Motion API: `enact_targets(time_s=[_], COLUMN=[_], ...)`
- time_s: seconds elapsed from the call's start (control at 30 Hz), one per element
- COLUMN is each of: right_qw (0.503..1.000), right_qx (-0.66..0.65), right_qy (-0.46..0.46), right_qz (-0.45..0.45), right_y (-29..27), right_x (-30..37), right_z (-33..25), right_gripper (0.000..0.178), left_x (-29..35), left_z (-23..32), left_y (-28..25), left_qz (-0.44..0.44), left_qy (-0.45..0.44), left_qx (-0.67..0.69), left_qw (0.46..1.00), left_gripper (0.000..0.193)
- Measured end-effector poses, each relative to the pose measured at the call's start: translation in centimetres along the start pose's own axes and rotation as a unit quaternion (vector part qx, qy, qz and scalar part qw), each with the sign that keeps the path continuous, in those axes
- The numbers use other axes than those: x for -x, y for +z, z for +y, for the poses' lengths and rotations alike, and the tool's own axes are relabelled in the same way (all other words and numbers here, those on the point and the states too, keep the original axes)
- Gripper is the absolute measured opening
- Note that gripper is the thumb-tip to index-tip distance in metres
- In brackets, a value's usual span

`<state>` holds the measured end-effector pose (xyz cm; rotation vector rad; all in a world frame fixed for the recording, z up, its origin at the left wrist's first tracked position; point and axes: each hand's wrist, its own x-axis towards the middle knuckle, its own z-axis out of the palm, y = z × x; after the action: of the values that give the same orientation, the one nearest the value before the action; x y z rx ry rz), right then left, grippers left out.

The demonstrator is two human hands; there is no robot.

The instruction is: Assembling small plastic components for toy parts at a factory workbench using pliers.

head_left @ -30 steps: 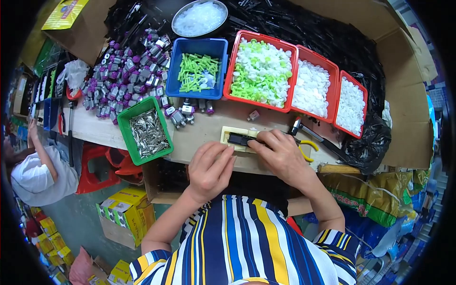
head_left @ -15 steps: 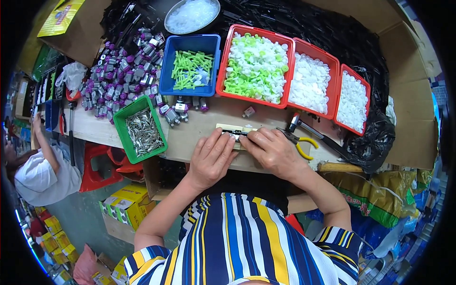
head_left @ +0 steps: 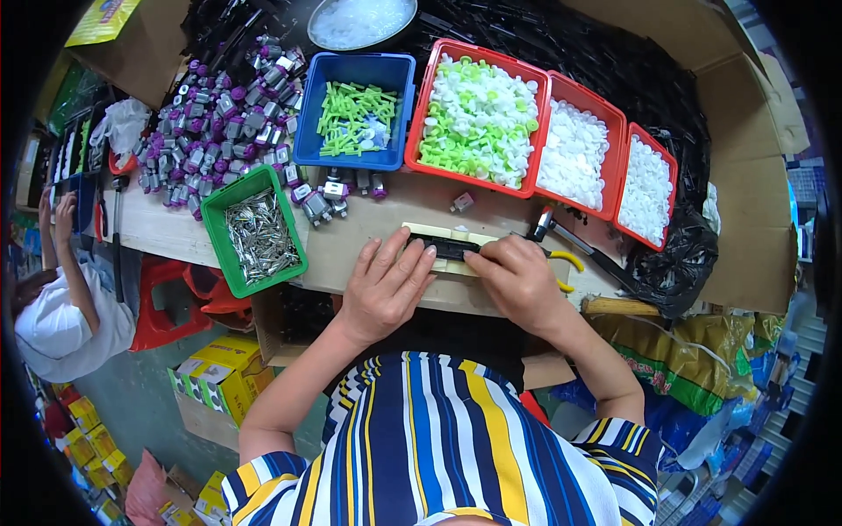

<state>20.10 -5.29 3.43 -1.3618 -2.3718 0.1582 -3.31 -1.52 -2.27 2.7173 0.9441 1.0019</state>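
Observation:
A narrow cream-coloured holder point(head_left: 457, 266) lies on the cardboard work surface, with a long black plastic part point(head_left: 449, 248) set in it. My left hand point(head_left: 386, 285) grips its left end, fingers side by side over the top and thumb on the near side. At the right end, my right hand point(head_left: 519, 282) is closed, fingers curled and thumb against the black part; what its fingertips pinch is hidden. Pliers with yellow handles point(head_left: 568, 265) lie just beyond my right hand. A small grey motor point(head_left: 462, 202) sits behind the holder.
A green bin of metal pins point(head_left: 279, 279) stands left, before heaped grey-and-purple motors point(head_left: 219, 123). Behind are a blue bin of green sticks point(head_left: 351, 159) and red bins point(head_left: 472, 181) of green and white pieces. A hammer point(head_left: 588, 246) lies right. Another person point(head_left: 70, 307) works at far left.
My right hand has drawn back to the right and its fingers have curled more, uncovering more of the black part. White bits between my fingertips are out of sight. My left hand stays on the holder.

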Motion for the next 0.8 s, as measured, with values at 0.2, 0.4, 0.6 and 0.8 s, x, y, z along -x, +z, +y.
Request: enact_targets(time_s=[0.2,0.4,0.6,0.8], right_qw=[0.999,0.969,0.987,0.896], right_qx=[0.023,0.144,-0.155,-0.396], right_qy=[-0.015,-0.008,0.047,0.197], right_qz=[-0.034,-0.201,0.01,0.036], right_y=[-1.1,0.1,-1.5,0.6], right_x=[-4.8,-7.0,-5.8,-3.9], right_z=[1.2,1.5,1.2,-1.1], right_gripper=[0.035,0.028,0.027,0.025], left_x=[-0.2,-0.5,-0.7,-1.6], left_z=[0.0,0.2,0.4,0.7], left_y=[-0.2,-0.3,-1.3,-1.8], left_qz=[0.007,0.03,0.079,0.114], left_qy=[-0.01,-0.029,-0.085,-0.147], left_qx=[0.032,0.088,0.149,0.19], left_qw=[0.999,0.995,0.982,0.964], left_gripper=[0.041,0.04,0.038,0.033])
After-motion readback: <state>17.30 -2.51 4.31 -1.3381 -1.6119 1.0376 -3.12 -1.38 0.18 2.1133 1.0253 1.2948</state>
